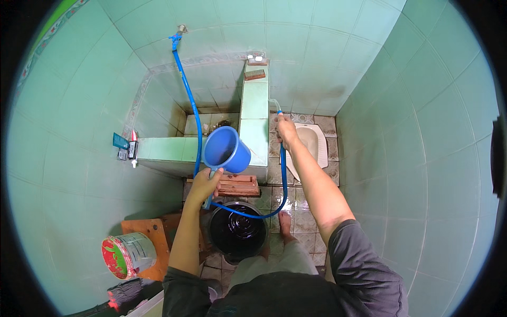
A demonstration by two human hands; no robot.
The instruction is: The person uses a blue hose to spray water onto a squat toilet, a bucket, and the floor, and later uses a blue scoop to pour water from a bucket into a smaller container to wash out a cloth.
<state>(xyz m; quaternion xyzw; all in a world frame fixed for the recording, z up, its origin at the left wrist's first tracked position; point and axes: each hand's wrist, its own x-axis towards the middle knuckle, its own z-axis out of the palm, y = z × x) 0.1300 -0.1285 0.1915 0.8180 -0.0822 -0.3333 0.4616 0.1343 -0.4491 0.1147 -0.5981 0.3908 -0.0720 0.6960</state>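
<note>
My left hand is closed round the handle of a blue water dipper, its mouth tilted up toward me above the tiled ledge. In my right hand is the end of a blue hose, pointed away from me. A thin stream of water leaves its tip and bends left toward the side of the ledge. From the wall tap the hose runs down behind the dipper, loops under my left hand and rises to my right. A black bucket with rippling water stands below, between my arms.
A squat toilet lies beyond my right forearm. On the tiled ledge sit a comb and soap. Tubes stand at the left corner. A paint-stained pail rests on a wooden stool. The floor tiles look wet.
</note>
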